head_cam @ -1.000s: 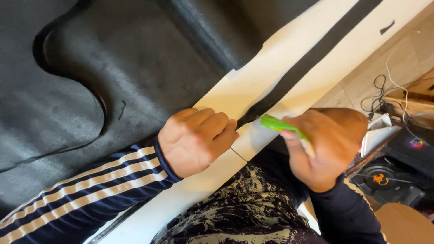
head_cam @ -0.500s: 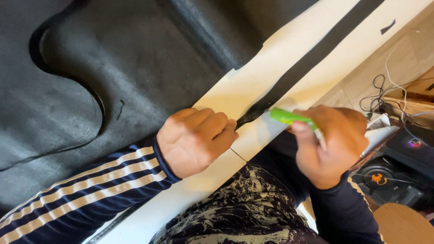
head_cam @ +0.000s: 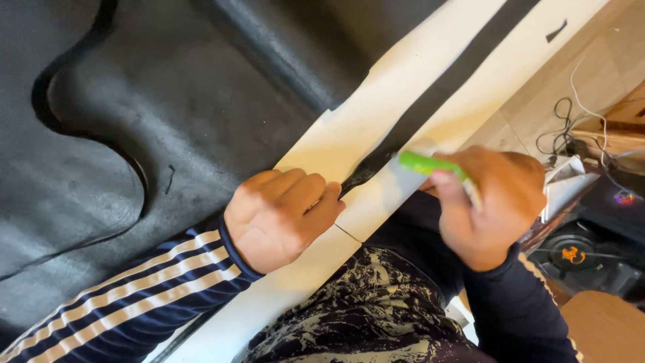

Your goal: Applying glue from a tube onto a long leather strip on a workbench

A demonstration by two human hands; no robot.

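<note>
Curled into a fist, the right hand (head_cam: 494, 208) is wrapped around a green knife (head_cam: 430, 165), its tip angled down toward a black strip (head_cam: 443, 91) that runs along a long white sheet (head_cam: 349, 134). The left hand (head_cam: 279, 215) is also closed, fingers folded under; it presses on the white sheet at the near end of the black strip and seems to pinch that end, though the fingertips are hidden. The strip stretches from just beside the left knuckles away to the upper right edge of the view, so the knife sits only a little way up from its near end, just beyond the left hand. Judging by that, the work along the strip looks to be at an early stage, with nearly the whole length beyond the knife not yet reached. A large black mat (head_cam: 168, 101) lies under and beside the sheet. A tangle of cables (head_cam: 571, 138) lies on the floor to the right.
</note>
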